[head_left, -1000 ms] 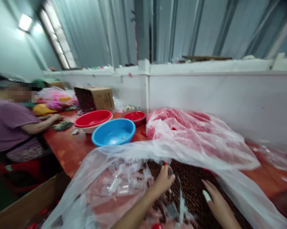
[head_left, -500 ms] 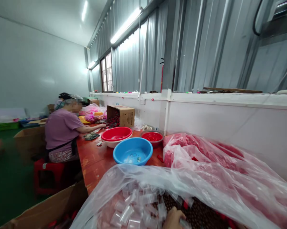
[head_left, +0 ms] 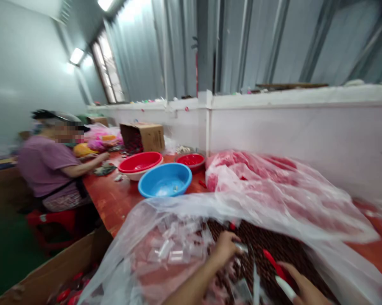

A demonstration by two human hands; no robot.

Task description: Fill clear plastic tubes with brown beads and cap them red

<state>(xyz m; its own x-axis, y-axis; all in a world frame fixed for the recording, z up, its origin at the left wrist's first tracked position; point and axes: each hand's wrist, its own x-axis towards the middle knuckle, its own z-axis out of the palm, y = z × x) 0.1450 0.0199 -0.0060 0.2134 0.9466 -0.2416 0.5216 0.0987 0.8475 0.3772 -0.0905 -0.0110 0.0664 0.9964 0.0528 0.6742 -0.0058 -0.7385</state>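
Note:
My left hand (head_left: 226, 246) is closed around a small clear plastic cylinder (head_left: 241, 248), over the edge of a heap of small brown beads (head_left: 286, 243). My right hand (head_left: 305, 286), at the lower right and partly out of frame, is closed on a slim red-and-white plastic piece (head_left: 275, 263); blur hides its exact kind. Left of my left hand lies a pile of clear plastic cylinders (head_left: 174, 252). A sheet of clear plastic film (head_left: 191, 204) surrounds beads and cylinders on the table.
A blue basin (head_left: 165, 180), a red basin (head_left: 140, 162) and a smaller red bowl (head_left: 191, 160) stand beyond the film. Pink-filled plastic bags (head_left: 257, 173) lie along the wall. A cardboard box (head_left: 66, 262) with red pieces sits lower left. A co-worker (head_left: 51, 165) sits at the far left.
The view has turned right and tilted down. My left hand and forearm show more fully, still with a clear cylinder. My right hand has come into view with the red-and-white piece.

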